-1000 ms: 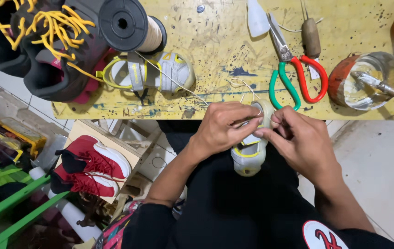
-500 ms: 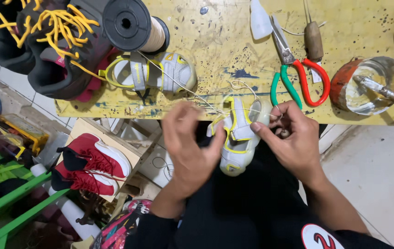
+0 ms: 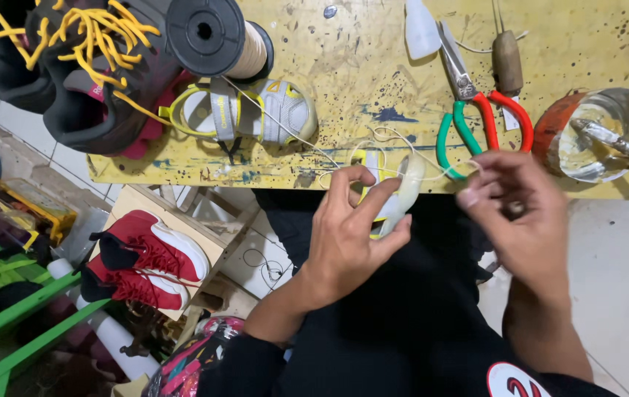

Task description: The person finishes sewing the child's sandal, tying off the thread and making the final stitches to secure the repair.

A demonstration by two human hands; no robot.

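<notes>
Looking down from my head, my left hand (image 3: 347, 239) wraps around a small white and yellow sandal (image 3: 395, 195), thumb and fingers closed on its pale sole, and holds it over my lap just at the near edge of the yellow workbench (image 3: 373, 81). My right hand (image 3: 524, 220) hovers to the right of the sandal, its fingers curled inward and pinched together; a thin pale thread (image 3: 403, 140) loops from the sandal toward those fingertips, though I cannot tell for sure whether they grip it, since the hand is blurred. On the bench, just beyond my right hand, lie scissors (image 3: 476, 110) with one green and one red handle, and farther off a wooden-handled awl (image 3: 507, 59) and a small white bottle tip (image 3: 421, 29). To the right stands a glass jar (image 3: 601, 132) with a brush handle resting in it. To the left of the sandal I hold lies its matching sandal (image 3: 244, 110) on the bench, with a black spool of pale thread (image 3: 219, 37) behind it and dark sneakers with yellow laces (image 3: 86, 66) at the far left corner. Below the bench on the left, a pair of red sneakers (image 3: 141, 261) sits on a low wooden shelf.
</notes>
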